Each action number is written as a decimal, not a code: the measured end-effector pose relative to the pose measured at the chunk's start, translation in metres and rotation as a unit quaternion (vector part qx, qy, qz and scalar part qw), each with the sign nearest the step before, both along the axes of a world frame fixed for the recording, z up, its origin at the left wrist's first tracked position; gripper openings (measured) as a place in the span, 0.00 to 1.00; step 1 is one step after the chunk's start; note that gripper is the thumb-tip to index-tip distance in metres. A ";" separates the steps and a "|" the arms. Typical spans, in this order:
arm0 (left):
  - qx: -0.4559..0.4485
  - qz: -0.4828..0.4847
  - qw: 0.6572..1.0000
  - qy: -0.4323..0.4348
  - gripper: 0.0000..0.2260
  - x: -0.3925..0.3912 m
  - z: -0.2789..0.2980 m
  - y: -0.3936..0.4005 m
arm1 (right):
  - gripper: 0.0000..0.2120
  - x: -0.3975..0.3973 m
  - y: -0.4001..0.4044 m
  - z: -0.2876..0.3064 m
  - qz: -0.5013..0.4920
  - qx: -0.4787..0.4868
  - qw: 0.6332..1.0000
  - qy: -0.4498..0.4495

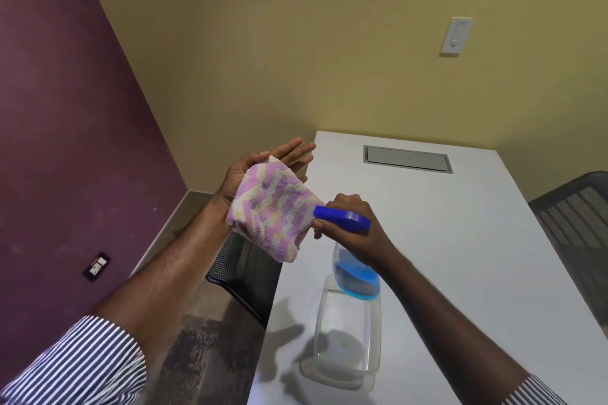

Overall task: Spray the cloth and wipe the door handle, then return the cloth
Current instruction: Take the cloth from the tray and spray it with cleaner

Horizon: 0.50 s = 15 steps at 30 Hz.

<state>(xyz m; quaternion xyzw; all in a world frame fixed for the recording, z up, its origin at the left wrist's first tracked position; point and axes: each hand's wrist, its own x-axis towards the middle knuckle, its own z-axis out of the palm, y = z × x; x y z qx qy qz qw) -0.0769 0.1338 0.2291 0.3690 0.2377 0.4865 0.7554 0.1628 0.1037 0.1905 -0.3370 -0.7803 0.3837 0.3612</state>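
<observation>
A fluffy pink, purple and cream cloth (269, 207) lies draped over the palm of my left hand (253, 171), whose fingers are stretched out flat behind it. My right hand (355, 223) grips a spray bottle (357, 276) with a blue trigger head and blue liquid in its clear body. The blue nozzle points at the cloth and almost touches its right edge. Both are held in the air above the left edge of the white table (460, 240). No door handle is in view.
A clear plastic tub (345, 368) stands on the table below the bottle. A grey cable hatch (408, 158) is set in the table's far end. Mesh chairs sit at the left (243, 266) and right (579, 207). A wall switch (456, 36) is ahead.
</observation>
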 end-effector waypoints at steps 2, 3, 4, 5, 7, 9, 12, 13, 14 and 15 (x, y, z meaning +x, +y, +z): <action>-0.022 0.014 0.999 0.019 0.29 0.004 -0.011 0.000 | 0.05 0.011 0.006 -0.016 0.018 -0.060 0.998 0.015; -0.031 0.020 0.999 0.026 0.28 0.006 -0.016 0.000 | 0.05 0.016 0.008 -0.025 0.021 -0.085 0.996 0.016; -0.039 0.025 0.998 0.029 0.26 0.008 -0.021 0.000 | 0.06 0.020 0.010 -0.035 0.019 -0.106 0.994 0.013; -0.047 0.030 0.998 0.030 0.25 0.010 -0.025 0.000 | 0.06 0.023 0.012 -0.046 0.018 -0.126 0.992 0.011; -0.065 0.037 0.997 0.028 0.25 0.013 -0.033 0.001 | 0.08 0.028 0.017 -0.068 0.022 -0.163 0.986 0.020; -0.077 0.038 0.996 0.020 0.25 0.016 -0.039 0.002 | 0.13 0.032 0.022 -0.088 0.024 -0.194 0.980 0.029; -0.084 0.039 0.996 0.014 0.25 0.020 -0.047 0.006 | 0.12 0.038 0.031 -0.114 0.041 -0.225 0.973 0.030; -0.085 0.041 0.995 0.013 0.25 0.021 -0.049 0.007 | 0.12 0.040 0.034 -0.121 0.046 -0.234 0.971 0.033; -0.087 0.042 0.995 0.011 0.26 0.022 -0.051 0.008 | 0.11 0.042 0.037 -0.128 0.050 -0.240 0.969 0.036; -0.089 0.043 0.995 0.010 0.26 0.022 -0.052 0.009 | 0.11 0.043 0.040 -0.135 0.054 -0.243 0.968 0.035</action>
